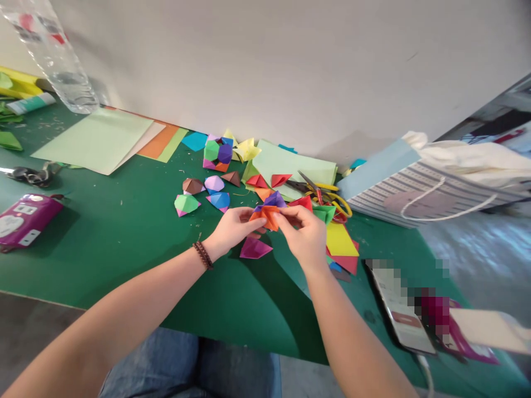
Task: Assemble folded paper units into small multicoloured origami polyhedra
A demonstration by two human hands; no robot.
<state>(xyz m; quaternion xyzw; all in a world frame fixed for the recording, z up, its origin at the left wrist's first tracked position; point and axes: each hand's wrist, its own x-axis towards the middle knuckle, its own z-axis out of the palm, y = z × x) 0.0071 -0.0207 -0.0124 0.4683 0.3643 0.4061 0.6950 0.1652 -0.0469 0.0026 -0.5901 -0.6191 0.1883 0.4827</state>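
Observation:
My left hand (pixel 234 232) and my right hand (pixel 302 235) meet over the green table (pixel 124 249), both pinching a folded orange and purple origami piece (pixel 267 216) between their fingers. Just below my left fingers lies a magenta paper fold (pixel 255 248). Left of my hands sit several small folded paper polyhedra, including a green and pink one (pixel 186 204). Beyond them stands a larger multicoloured modular paper ball (pixel 218 153). Right of my right hand lie loose red, green and yellow paper pieces, with yellow-handled scissors (pixel 327 193) on a pale green sheet (pixel 290 166).
A clear plastic bottle (pixel 50 55) stands at the far left, above stacked paper sheets (pixel 97 141). A magenta pouch (pixel 27 218) lies at the left. A striped paper bag (pixel 415 188) sits at the right, and a phone (pixel 400 309) lies near the front edge.

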